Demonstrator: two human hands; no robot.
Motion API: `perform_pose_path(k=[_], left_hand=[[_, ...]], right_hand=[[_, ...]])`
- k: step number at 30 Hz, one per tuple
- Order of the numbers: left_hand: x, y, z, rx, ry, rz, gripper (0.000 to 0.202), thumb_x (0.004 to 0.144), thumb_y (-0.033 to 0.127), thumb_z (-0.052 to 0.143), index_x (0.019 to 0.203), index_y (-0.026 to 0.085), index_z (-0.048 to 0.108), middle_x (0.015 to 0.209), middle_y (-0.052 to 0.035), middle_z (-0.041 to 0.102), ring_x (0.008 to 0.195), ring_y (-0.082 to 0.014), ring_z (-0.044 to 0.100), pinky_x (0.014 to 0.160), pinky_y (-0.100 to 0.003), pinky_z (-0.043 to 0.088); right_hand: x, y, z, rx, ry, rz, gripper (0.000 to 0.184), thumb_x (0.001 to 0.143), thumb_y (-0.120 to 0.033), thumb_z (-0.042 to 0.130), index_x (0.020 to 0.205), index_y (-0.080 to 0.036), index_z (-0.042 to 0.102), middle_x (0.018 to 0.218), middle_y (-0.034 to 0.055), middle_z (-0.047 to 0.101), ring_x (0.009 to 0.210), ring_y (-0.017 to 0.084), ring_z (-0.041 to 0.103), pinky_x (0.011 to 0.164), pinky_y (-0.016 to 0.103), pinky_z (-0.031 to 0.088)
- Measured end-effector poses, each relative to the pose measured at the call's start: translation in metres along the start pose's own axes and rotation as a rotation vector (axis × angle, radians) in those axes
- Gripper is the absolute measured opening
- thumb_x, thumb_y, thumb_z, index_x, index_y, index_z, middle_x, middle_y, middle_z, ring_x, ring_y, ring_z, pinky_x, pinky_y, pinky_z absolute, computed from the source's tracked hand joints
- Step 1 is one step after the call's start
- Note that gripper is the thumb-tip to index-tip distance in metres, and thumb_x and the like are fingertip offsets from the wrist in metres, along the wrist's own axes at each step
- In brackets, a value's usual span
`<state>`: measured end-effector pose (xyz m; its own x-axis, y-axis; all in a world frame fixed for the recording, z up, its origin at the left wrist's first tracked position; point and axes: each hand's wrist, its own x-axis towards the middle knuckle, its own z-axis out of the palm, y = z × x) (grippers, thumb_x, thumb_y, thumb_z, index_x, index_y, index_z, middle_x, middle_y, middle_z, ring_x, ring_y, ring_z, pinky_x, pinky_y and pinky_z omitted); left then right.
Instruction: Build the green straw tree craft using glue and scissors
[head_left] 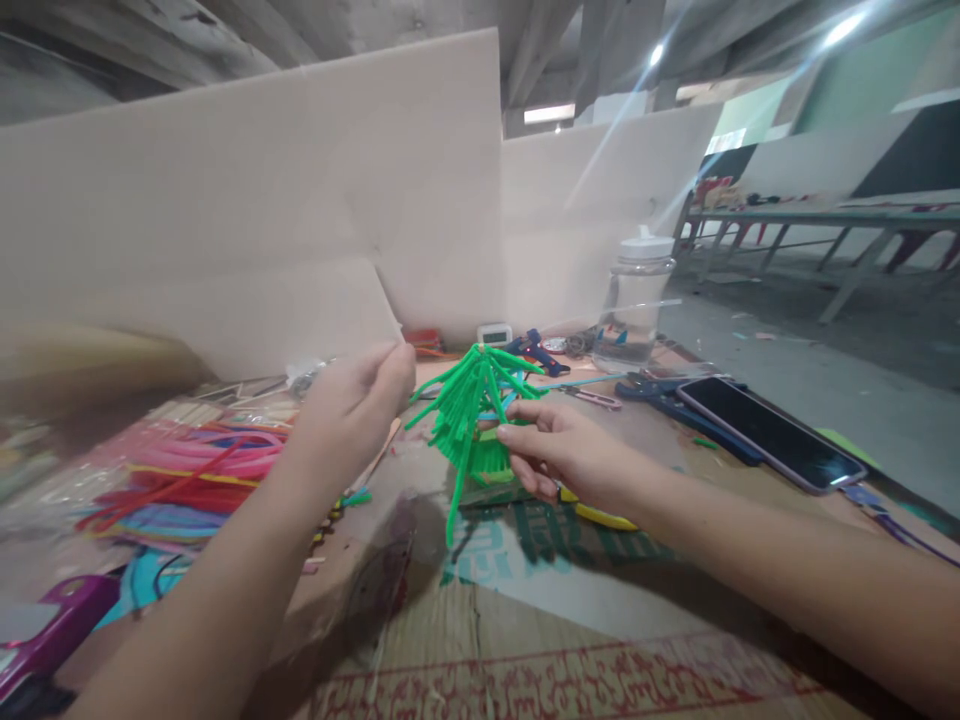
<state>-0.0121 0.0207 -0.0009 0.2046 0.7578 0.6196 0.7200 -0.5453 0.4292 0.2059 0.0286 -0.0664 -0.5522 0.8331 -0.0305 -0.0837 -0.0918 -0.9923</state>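
Observation:
A green tree-like shape made of fuzzy pipe cleaners (466,405) stands over the middle of the table, its strands fanning down from a peak. My right hand (566,450) is at its right side, thumb and index finger pinched on one green pipe cleaner. To the left, my left hand (352,410) is closed in a pinch, apart from the green shape and in front of a pale board's corner. Whatever may be between its fingers is too small or hidden to make out.
Loose coloured pipe cleaners (217,470) lie at left, near a purple tool (67,635). A glue gun (541,352), clear water bottle (634,300), yellow-handled tool (604,517), dark blue-handled cutter (716,430) and phone (769,430) sit behind and right. Pale boards (300,180) stand behind.

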Motion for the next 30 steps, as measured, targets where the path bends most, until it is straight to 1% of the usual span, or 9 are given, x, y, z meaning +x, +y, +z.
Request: perform_pose_path(k=[2,5,8,11,15,20,22,25,30], left_hand=[[-0.001,0.001,-0.004,-0.031,0.091,-0.038,0.04,0.098,0.038,0.04,0.067,0.02,0.058,0.067,0.0005,0.06,0.069,-0.0152,0.057,0.066,-0.028,0.044],[-0.001,0.005,-0.008,-0.123,0.198,-0.093,0.027,0.093,0.042,0.053,0.084,0.022,0.071,0.086,-0.0004,0.073,0.086,-0.0171,0.066,0.083,-0.03,0.05],[-0.001,0.007,-0.007,-0.208,0.221,-0.103,0.02,0.087,0.04,0.064,0.089,0.023,0.072,0.095,-0.0018,0.075,0.093,-0.0189,0.068,0.09,-0.033,0.053],[0.001,0.001,-0.004,-0.251,0.217,-0.085,0.017,0.084,0.037,0.067,0.091,0.022,0.07,0.094,-0.0024,0.074,0.089,-0.0181,0.069,0.086,-0.032,0.055],[0.005,-0.012,0.0,-0.252,0.188,-0.051,0.016,0.085,0.033,0.064,0.097,0.022,0.065,0.094,-0.0033,0.071,0.087,-0.0175,0.067,0.083,-0.032,0.056],[0.005,-0.016,0.002,-0.064,0.22,0.024,0.012,0.087,0.029,0.06,0.097,0.022,0.062,0.094,-0.0028,0.067,0.09,-0.0181,0.064,0.087,-0.033,0.05],[0.004,-0.014,0.002,-0.017,0.209,0.043,0.009,0.089,0.027,0.056,0.095,0.022,0.061,0.091,-0.0018,0.066,0.088,-0.0172,0.062,0.085,-0.032,0.048],[0.002,-0.011,0.002,-0.009,0.185,0.055,0.011,0.094,0.024,0.048,0.095,0.021,0.059,0.085,-0.0013,0.062,0.082,-0.0158,0.06,0.077,-0.03,0.046],[0.001,-0.01,0.001,0.058,0.19,0.024,0.017,0.094,0.023,0.043,0.102,0.02,0.058,0.082,-0.0012,0.06,0.068,-0.0138,0.054,0.06,-0.027,0.039]], right_hand=[[0.0,0.0,0.0,0.009,-0.002,0.0,0.044,0.085,-0.045,0.065,0.115,-0.016,0.051,0.048,-0.0077,0.058,0.035,0.007,0.042,0.037,0.019,0.027],[0.0,0.001,0.0,0.023,-0.019,-0.002,0.037,0.086,-0.043,0.064,0.11,-0.018,0.05,0.048,-0.0079,0.058,0.034,0.007,0.042,0.036,0.019,0.026],[0.0,0.002,0.0,0.021,-0.039,-0.008,0.03,0.087,-0.044,0.063,0.099,-0.019,0.05,0.048,-0.0081,0.059,0.034,0.006,0.042,0.036,0.018,0.026],[0.0,0.002,-0.001,0.003,-0.035,-0.02,0.032,0.086,-0.046,0.064,0.095,-0.019,0.051,0.048,-0.0081,0.058,0.034,0.005,0.041,0.037,0.018,0.025],[0.001,0.002,-0.001,0.012,-0.048,-0.023,0.034,0.084,-0.048,0.065,0.096,-0.019,0.052,0.048,-0.0079,0.058,0.033,0.005,0.041,0.037,0.018,0.025],[0.001,0.001,0.0,0.018,0.001,0.004,0.04,0.083,-0.046,0.066,0.106,-0.017,0.052,0.047,-0.0073,0.058,0.034,0.007,0.041,0.037,0.019,0.026],[0.001,0.001,0.0,0.016,0.002,0.001,0.038,0.083,-0.046,0.066,0.104,-0.017,0.053,0.046,-0.0075,0.057,0.034,0.007,0.041,0.036,0.018,0.026],[0.001,0.002,-0.001,0.022,-0.003,-0.007,0.037,0.084,-0.046,0.066,0.102,-0.017,0.053,0.047,-0.0075,0.057,0.034,0.006,0.041,0.036,0.018,0.026],[0.002,0.003,-0.002,0.031,0.009,0.001,0.044,0.083,-0.045,0.066,0.113,-0.016,0.051,0.047,-0.0073,0.058,0.033,0.007,0.042,0.035,0.018,0.026]])
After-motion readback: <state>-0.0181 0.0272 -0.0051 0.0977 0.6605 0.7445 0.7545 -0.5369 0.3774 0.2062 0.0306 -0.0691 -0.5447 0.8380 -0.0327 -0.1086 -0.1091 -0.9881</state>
